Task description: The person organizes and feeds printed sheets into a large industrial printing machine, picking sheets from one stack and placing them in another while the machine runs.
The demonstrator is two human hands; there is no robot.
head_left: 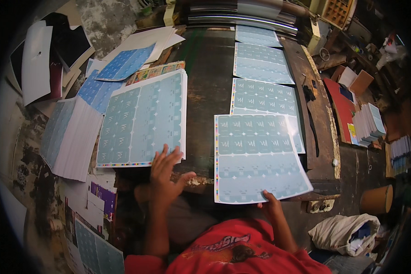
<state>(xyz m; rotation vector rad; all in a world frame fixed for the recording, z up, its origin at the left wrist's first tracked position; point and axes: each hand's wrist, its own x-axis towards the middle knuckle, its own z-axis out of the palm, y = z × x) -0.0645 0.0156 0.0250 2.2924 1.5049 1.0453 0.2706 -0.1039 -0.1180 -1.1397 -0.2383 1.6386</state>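
Note:
My right hand [271,204] pinches the near edge of a printed sheet [260,160], thumb on top and fingers beneath. The sheet is pale blue-green with rows of repeated label shapes and a strip of colour patches along its left edge. Its far part overlaps another printed sheet [265,96] lying on the dark table. My left hand [166,169] has its fingers spread at the near right corner of a thick stack of similar sheets [144,118]. Whether its fingertips press on the stack I cannot tell.
More sheets [262,59] lie in a line toward metal rollers [242,19] at the table's far end. Left of the stack stands a tilted pile of cut sheets [71,137], with bluer sheets [125,63] behind. A white sack [347,233] and a brown bin [376,199] are at right.

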